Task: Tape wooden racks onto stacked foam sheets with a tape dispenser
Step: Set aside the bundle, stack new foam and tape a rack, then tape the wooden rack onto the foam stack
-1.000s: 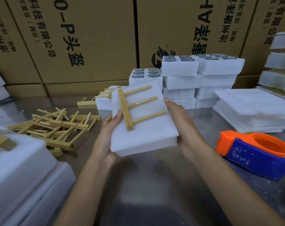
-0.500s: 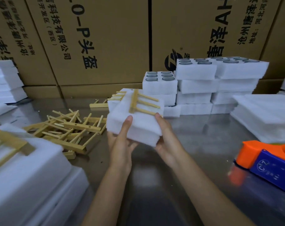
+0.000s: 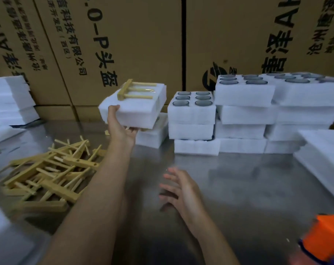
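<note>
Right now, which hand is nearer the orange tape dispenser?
Right. The right hand hovers open over the table, left of the tape dispenser; the left hand holds the foam stack far off.

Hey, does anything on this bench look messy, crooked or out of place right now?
Mostly the wooden racks on the left: they lie in a loose, crisscrossed heap, not stacked. The foam blocks at the back sit in stepped piles with edges slightly offset. The left hand holds a foam stack tilted.
</note>
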`<state>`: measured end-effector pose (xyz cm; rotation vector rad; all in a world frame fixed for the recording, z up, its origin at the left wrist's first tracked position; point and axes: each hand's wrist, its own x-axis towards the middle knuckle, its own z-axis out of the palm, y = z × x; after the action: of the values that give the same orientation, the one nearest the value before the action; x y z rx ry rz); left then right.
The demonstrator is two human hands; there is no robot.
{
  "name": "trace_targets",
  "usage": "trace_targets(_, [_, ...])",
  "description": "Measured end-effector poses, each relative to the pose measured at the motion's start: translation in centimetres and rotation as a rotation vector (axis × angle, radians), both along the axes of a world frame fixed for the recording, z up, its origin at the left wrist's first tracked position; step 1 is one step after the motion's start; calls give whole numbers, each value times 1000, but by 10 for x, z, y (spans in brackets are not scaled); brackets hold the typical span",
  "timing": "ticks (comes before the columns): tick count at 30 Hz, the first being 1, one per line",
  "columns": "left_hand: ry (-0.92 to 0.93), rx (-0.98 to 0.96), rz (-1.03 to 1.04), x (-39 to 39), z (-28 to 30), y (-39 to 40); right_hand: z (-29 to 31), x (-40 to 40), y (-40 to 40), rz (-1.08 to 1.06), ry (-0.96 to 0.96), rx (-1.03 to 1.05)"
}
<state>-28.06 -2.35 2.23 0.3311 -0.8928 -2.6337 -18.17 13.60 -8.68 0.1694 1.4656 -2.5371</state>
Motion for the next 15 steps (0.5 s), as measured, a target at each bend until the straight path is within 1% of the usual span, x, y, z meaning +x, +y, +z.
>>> trace_targets(3, [-34, -26, -64, -45, 1, 1, 0, -5, -2, 13, -28, 21])
trace_targets(5, [-104, -145, -120, -66, 1, 5, 1, -7, -2, 46, -51, 54])
trace_targets(7, [-219, -254, -127, -79, 7, 9, 1, -7, -3, 72, -49, 82])
trace_targets(10, [-420, -368, -57, -84, 14, 8, 3, -4, -2, 55, -31, 41])
trace_targets(12, [-449, -374, -25, -84, 9, 4, 5, -1, -1, 58, -25, 30])
trace_targets(15, [-426, -415, -34, -78, 0, -3, 9, 3, 1, 72, -12, 24])
